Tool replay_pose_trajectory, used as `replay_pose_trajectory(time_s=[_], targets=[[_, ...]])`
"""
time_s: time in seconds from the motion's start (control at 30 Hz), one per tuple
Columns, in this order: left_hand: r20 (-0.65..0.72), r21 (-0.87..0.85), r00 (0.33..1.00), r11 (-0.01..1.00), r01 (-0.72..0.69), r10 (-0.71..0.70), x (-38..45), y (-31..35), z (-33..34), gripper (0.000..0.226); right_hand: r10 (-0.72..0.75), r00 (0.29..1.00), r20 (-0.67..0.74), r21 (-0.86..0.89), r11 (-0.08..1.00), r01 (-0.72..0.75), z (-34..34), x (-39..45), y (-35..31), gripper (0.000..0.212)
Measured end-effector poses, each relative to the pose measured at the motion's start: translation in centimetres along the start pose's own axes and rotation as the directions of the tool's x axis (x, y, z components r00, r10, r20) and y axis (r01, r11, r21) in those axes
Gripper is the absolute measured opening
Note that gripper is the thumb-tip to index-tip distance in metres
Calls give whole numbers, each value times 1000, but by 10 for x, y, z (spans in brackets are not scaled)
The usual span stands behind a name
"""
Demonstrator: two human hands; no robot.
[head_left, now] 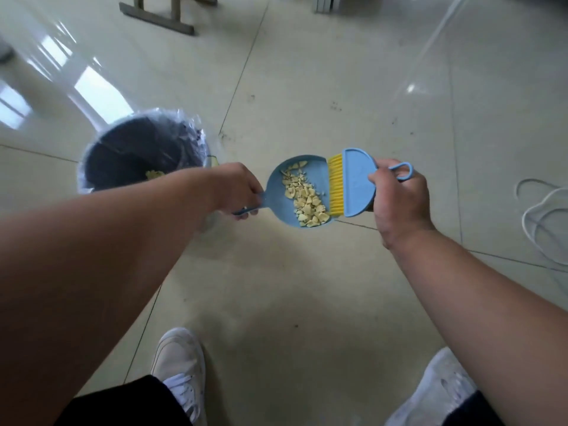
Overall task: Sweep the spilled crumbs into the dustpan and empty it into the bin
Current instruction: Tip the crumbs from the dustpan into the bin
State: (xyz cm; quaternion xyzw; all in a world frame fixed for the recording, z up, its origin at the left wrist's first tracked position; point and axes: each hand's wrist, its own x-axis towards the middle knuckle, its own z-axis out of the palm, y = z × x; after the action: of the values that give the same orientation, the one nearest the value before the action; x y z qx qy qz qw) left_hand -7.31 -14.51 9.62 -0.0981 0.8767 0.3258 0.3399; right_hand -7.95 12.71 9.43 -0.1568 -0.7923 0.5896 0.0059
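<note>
My left hand (pixel 238 187) grips the handle of a small blue dustpan (pixel 278 187), held in the air above the tiled floor. Pale yellow crumbs (pixel 305 199) lie piled in the pan. My right hand (pixel 399 198) holds a blue hand brush (pixel 358 182) whose yellow bristles (pixel 335 184) rest against the pan's open edge. A dark bin (pixel 138 152) lined with a clear plastic bag stands on the floor to the left of the dustpan, with a few yellow crumbs inside it (pixel 153 174).
White cable loops (pixel 541 222) lie on the floor at the right. A wooden furniture base (pixel 156 15) stands at the top left. My two white shoes (pixel 179 361) (pixel 439 392) are at the bottom, and one stray crumb (pixel 296 325) lies between them.
</note>
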Motion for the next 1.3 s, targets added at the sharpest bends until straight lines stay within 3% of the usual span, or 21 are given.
replay_pose_trajectory(time_s=[0.17,0.33,0.43,0.53,0.67,0.8,0.9,1.0,1.13,1.23,1.3], targets=[[-82,-55,996,998,-44,39,-36,32,-56,17,-127,991,36,42,991,126,-10,8,-85,25],[-88,-26,996,1000,1,-4,-84,31,-112,13,-216,969,124,37,976,213,0,-2,-148,45],[-131,0,991,1000,29,-29,-110,14,-140,13,-235,946,222,34,972,233,20,-20,-173,33],[-164,-83,981,993,89,-102,-134,-11,-164,12,-226,922,313,31,973,228,49,-40,-186,26],[-176,-214,955,956,202,-241,-149,-59,-184,15,-224,880,418,12,970,242,104,-57,-185,15],[-211,-269,908,915,301,-361,-152,-105,-186,14,-183,835,518,-41,970,238,158,-71,-166,19],[-279,-190,868,910,368,-410,-145,-133,-177,19,-146,821,552,-108,964,244,192,-76,-143,30],[-323,-139,827,888,438,-459,-132,-157,-160,19,-122,817,564,-156,956,250,214,-82,-124,26],[-355,-37,828,892,450,-433,-117,-176,-138,13,-139,802,581,-226,919,323,229,-86,-110,20],[-344,-94,833,899,428,-433,-111,-173,-133,13,-149,803,577,-240,909,341,234,-86,-109,18],[-361,-27,834,899,437,-417,-109,-171,-133,12,-146,807,573,-236,913,333,237,-86,-109,17]])
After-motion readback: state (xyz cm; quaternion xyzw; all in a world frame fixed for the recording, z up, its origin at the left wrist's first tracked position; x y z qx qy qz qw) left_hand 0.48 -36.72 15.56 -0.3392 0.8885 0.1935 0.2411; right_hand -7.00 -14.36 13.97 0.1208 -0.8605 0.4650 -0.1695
